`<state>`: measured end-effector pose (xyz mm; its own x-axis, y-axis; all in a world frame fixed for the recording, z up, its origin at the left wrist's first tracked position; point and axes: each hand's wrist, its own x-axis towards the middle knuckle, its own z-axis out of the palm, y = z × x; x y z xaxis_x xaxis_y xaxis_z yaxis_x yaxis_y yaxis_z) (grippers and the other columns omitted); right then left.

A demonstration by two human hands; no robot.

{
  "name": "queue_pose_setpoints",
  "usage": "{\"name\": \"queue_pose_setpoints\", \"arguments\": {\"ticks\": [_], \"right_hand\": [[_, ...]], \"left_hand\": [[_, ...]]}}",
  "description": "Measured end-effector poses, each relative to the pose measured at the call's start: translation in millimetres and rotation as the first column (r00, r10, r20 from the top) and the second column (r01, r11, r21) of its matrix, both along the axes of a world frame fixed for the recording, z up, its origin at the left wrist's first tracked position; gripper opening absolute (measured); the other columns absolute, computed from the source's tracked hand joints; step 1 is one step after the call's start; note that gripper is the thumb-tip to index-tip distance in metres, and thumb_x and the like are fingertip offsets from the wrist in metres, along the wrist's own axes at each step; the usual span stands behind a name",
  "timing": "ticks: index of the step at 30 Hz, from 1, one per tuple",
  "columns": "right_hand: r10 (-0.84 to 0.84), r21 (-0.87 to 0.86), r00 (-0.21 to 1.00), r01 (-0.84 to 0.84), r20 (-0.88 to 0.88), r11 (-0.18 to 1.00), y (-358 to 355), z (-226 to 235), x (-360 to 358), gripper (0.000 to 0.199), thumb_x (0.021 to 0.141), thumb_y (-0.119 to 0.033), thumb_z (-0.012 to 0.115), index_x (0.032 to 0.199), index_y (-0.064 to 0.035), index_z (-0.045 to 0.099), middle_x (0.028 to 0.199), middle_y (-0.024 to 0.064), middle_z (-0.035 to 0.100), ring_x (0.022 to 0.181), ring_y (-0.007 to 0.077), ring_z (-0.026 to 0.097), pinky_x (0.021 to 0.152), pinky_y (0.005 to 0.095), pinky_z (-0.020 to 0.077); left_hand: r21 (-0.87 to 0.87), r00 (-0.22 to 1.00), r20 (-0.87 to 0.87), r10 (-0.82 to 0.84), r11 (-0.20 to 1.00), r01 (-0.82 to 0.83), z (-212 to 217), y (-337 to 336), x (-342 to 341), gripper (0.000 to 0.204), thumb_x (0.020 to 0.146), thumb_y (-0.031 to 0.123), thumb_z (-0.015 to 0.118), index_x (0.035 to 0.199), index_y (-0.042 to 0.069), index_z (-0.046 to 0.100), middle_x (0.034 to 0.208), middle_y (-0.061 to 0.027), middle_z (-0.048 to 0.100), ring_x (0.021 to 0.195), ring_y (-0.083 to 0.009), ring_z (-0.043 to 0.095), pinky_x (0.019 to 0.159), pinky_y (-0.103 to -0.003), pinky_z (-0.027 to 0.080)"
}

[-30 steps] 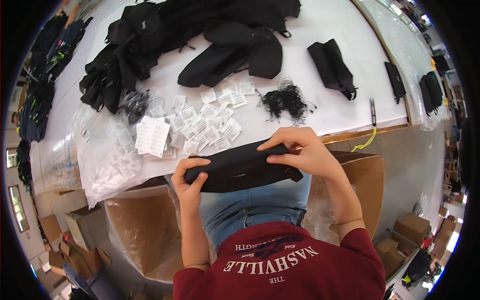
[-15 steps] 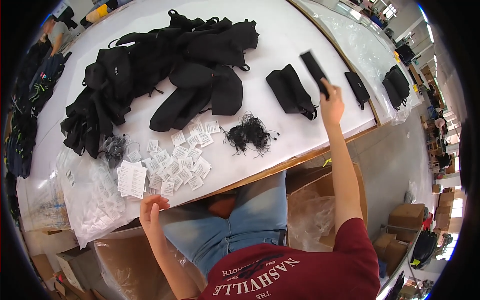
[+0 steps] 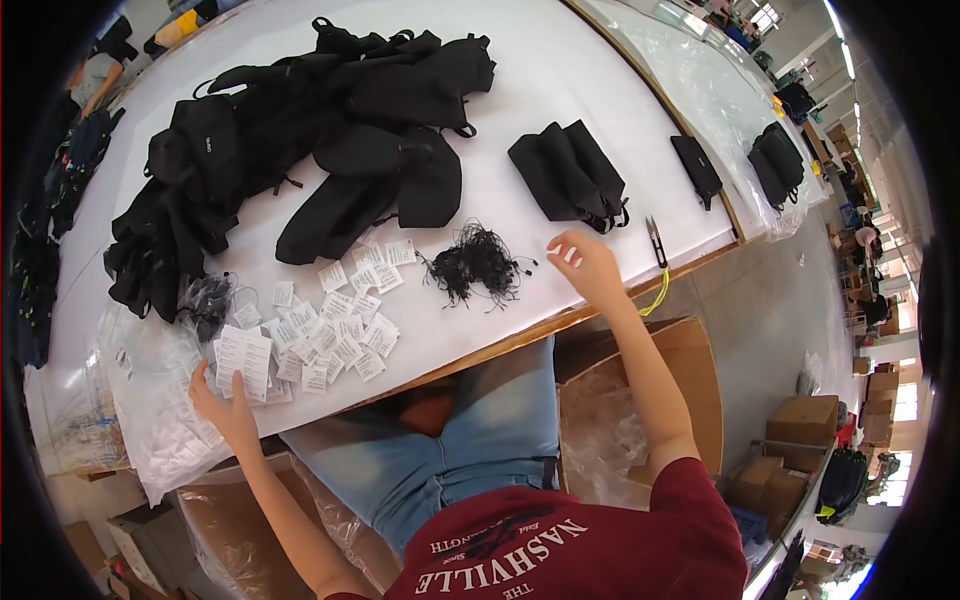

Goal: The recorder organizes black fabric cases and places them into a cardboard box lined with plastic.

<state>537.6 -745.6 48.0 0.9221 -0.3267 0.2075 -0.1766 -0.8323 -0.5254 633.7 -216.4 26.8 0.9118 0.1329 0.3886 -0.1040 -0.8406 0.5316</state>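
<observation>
Tag-attaching step between pieces: left hand (image 3: pixel 228 405), open, resting on stack of white paper tags (image 3: pixel 243 360) at desk (image 3: pixel 560 120) front edge; right hand (image 3: pixel 585 265), empty, loosely curled, hovering right of tangled black strings (image 3: pixel 475 268); next move likely demands picking one string.

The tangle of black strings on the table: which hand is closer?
Right. The right hand hovers just beside the black strings; the left hand is far off, at the white tags.
</observation>
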Motion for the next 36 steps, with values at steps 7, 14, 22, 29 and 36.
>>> {"name": "queue_pose_setpoints", "arguments": {"ticks": [7,14,22,29,36], "right_hand": [[-0.042,0.130,0.991,0.058,-0.126,0.990,9,-37,11,0.015,0.076,-0.017,0.069,0.085,-0.0083,0.061,0.068,0.0078,0.058,0.066,0.0249,0.057,0.061,0.0350,0.0459],[-0.368,-0.201,0.907,0.330,-0.204,0.923,-53,-10,-14,0.013,0.080,-0.015,0.064,0.087,-0.0073,0.057,0.075,0.0110,0.059,0.079,0.0309,0.061,0.068,0.0411,0.0481],[-0.102,-0.090,0.980,0.088,-0.170,0.992,-23,9,-16,0.017,0.077,-0.016,0.068,0.087,-0.0097,0.056,0.088,0.0079,0.053,0.080,0.0297,0.058,0.069,0.0407,0.0469],[0.136,-0.181,0.968,-0.176,-0.210,0.968,10,-25,7,0.016,0.077,-0.013,0.067,0.086,-0.0048,0.056,0.085,0.0106,0.050,0.080,0.0322,0.057,0.069,0.0401,0.0471],[0.117,0.319,0.979,-0.058,-0.170,0.946,35,-9,-7,0.014,0.084,-0.010,0.062,0.088,0.0010,0.054,0.082,0.0122,0.059,0.069,0.0238,0.058,0.064,0.0333,0.0474]], "left_hand": [[-0.142,0.965,-0.222,-0.142,0.983,0.112,-27,36,20,0.062,0.081,0.024,0.068,0.134,0.003,0.043,0.131,-0.0164,0.045,0.122,-0.0322,0.037,0.106,-0.042,0.024],[-0.104,0.947,-0.301,-0.112,0.991,0.084,-20,34,18,0.059,0.082,0.025,0.066,0.134,0.005,0.045,0.131,-0.0173,0.044,0.121,-0.0330,0.038,0.104,-0.043,0.027],[0.220,0.999,0.040,-0.025,0.975,0.015,11,3,4,0.045,0.077,0.018,0.069,0.116,0.001,0.052,0.127,-0.0156,0.046,0.117,-0.0355,0.039,0.098,-0.045,0.031],[0.152,0.943,-0.300,-0.146,0.968,0.198,34,2,16,0.031,0.078,0.005,0.061,0.105,0.000,0.046,0.105,-0.0156,0.051,0.099,-0.0316,0.044,0.088,-0.039,0.036],[-0.667,0.782,-0.377,-0.497,0.731,0.143,62,-63,-35,0.030,0.086,0.002,0.045,0.115,0.004,0.041,0.099,-0.0100,0.047,0.094,-0.0197,0.045,0.088,-0.028,0.036]]}}
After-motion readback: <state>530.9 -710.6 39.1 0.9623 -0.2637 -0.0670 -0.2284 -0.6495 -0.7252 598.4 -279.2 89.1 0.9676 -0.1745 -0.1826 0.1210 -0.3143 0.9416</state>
